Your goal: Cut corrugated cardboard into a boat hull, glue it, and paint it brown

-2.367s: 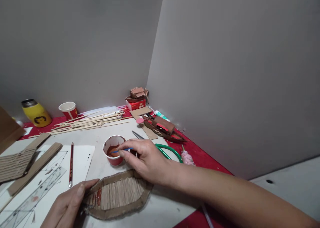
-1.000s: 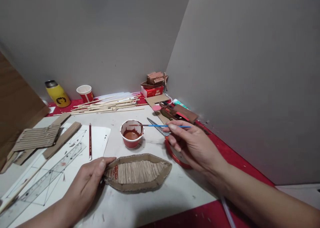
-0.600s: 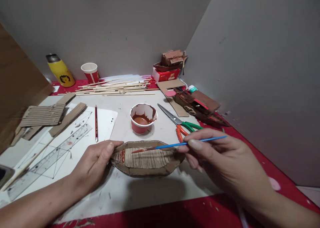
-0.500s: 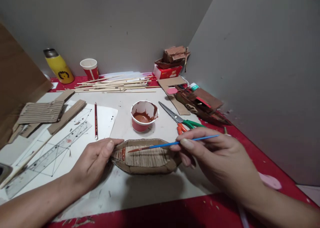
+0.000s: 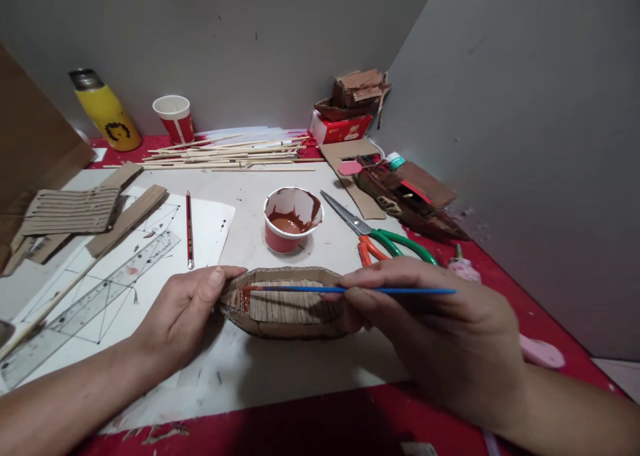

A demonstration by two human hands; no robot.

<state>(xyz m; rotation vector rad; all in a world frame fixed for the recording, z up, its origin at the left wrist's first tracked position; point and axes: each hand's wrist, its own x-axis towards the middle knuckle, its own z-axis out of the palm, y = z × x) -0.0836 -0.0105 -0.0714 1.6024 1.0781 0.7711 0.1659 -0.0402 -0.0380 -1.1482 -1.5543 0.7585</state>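
My left hand (image 5: pixel 187 316) grips the left end of a small cardboard model boat (image 5: pixel 295 329), its thumb on the rim. Wet reddish-brown paint covers a strip at the left of the boat's slatted floor; the rest of the floor is bare. Between the thumb and fingers of my right hand (image 5: pixel 430 329) is a blue paintbrush (image 5: pixel 310 289), held nearly level. Its brown-coated tip lies over the painted strip at the left end. Some fingers of that hand are hidden behind the boat's right end. A paper cup of brown paint (image 5: pixel 283 241) stands just beyond the boat.
Scissors (image 5: pixel 360 226) lie right of the cup, near a brown model boat (image 5: pixel 415 196). Another model boat (image 5: pixel 357 93) sits on a red box. Wooden sticks (image 5: pixel 225 155), a yellow bottle (image 5: pixel 107 113) and a paper cup (image 5: pixel 174 124) are behind. Left lie a pencil (image 5: pixel 189 233), ruler (image 5: pixel 95 303) and cardboard strips (image 5: pixel 73 211).
The brush tip has moved left, from the bare slats to the painted strip, and the brush is now more level. The whole view has shifted slightly.
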